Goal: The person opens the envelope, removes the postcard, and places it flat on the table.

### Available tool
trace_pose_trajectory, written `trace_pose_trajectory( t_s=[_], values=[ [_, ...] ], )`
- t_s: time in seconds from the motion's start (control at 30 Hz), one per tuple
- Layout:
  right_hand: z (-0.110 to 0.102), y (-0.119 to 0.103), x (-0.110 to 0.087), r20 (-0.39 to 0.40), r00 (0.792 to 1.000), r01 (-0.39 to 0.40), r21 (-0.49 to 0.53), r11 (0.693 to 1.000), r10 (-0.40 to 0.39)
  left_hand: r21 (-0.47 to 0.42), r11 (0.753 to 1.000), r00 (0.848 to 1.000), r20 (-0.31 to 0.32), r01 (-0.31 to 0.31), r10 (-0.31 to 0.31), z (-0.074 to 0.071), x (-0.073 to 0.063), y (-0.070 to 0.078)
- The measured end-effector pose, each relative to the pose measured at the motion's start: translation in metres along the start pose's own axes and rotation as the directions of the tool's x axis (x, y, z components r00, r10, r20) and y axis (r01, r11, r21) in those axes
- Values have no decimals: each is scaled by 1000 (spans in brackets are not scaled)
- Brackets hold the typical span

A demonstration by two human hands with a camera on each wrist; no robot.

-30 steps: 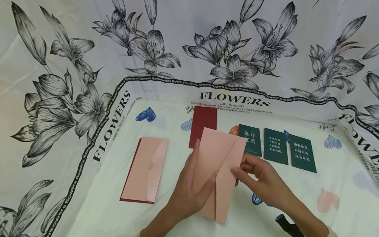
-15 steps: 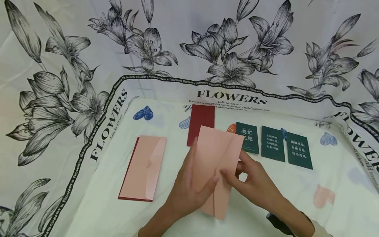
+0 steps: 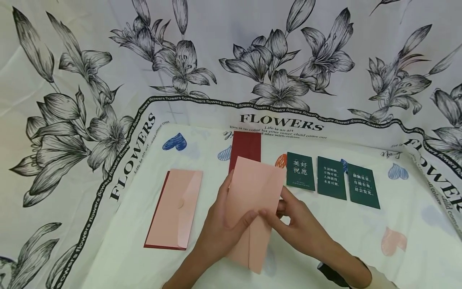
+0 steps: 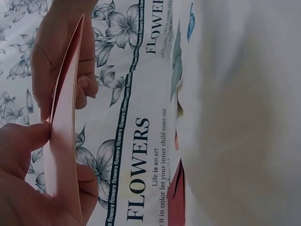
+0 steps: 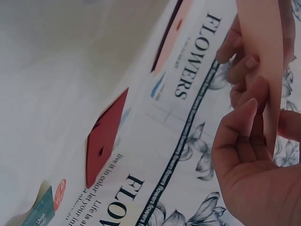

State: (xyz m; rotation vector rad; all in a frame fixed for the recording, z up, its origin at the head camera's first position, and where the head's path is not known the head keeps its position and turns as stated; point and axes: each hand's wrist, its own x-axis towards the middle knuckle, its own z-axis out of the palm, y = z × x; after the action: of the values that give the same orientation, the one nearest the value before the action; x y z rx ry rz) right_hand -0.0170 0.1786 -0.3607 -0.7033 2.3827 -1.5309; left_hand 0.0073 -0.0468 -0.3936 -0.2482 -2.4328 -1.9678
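Observation:
A pink paper envelope (image 3: 257,182) is held up between both hands, its flap side facing the head camera. My left hand (image 3: 224,228) grips its left side, thumb on the front and fingers behind. On the right edge, my right hand (image 3: 301,222) pinches the envelope, its thumb on the flap near the left thumb. The left wrist view catches the envelope (image 4: 66,127) nearly edge-on, with a red lining showing in a narrow gap. Behind it, a dark red envelope (image 3: 247,146) lies on the cloth, its lower part hidden.
Another pink envelope (image 3: 175,208) with red edges lies at the left. To the right, green cards with white writing (image 3: 331,178) lie in a row. The white cloth (image 3: 119,257) has printed hearts, and flowers cover its border.
My right thumb has moved from the envelope's right edge in across the flap, beside the left thumb. The flap lies flatter. Both hands and the envelope have shifted slightly left.

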Motion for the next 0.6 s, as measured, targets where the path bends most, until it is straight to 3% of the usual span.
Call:
trace_pose_trajectory(
  t_s=[0.17,0.33,0.47,0.6],
  values=[
    [-2,3,0,85,996,-27,50,998,23,42,998,999,-4,-37,37,-7,1,-4],
    [-4,5,0,111,992,-54,13,998,53,86,996,999,-6,-38,39,-12,2,-4],
    [-7,7,0,113,992,-61,-27,998,63,148,989,999,-49,15,-8,-27,3,-4],
    [-12,10,1,103,991,-87,-26,996,89,239,968,994,-92,82,-62,-54,4,-8]
  ],
)
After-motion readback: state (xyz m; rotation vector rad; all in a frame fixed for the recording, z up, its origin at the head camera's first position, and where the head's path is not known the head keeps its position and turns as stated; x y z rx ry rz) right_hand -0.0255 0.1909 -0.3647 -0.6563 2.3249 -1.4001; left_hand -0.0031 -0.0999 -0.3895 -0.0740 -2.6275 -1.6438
